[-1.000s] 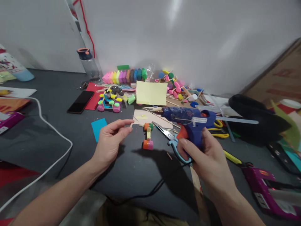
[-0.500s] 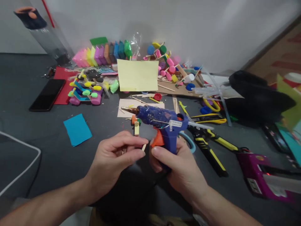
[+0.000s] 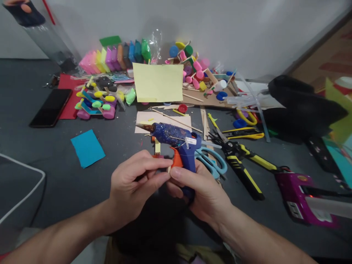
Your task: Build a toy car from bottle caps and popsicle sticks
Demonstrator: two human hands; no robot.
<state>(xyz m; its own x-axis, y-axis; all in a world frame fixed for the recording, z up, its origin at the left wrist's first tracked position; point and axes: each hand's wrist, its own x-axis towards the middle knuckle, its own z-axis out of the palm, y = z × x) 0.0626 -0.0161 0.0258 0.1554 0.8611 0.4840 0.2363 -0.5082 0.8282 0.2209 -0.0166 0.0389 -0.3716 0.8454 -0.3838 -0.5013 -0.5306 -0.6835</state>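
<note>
My right hand (image 3: 203, 192) grips the handle of a blue glue gun (image 3: 176, 141) with an orange trigger; its brass nozzle points left. My left hand (image 3: 134, 185) is closed in a pinch on a small wooden stick (image 3: 168, 169), held right against the fingertips of my right hand, just below the gun's trigger. Behind the hands, partly hidden, stands a small model (image 3: 157, 148) of a yellow stick with orange pieces on the dark tabletop (image 3: 49, 172).
Blue-handled scissors (image 3: 211, 161) and yellow-black pliers (image 3: 244, 165) lie to the right. A yellow paper sheet (image 3: 157, 82), coloured clay blocks (image 3: 115, 57), a foam-and-stick model (image 3: 95, 104), a phone (image 3: 51, 108), blue paper (image 3: 87, 147) and a purple device (image 3: 305, 198) surround the work spot.
My left hand drew back toward me with the stick and met my right hand. The glue gun came down and left, closer to my body.
</note>
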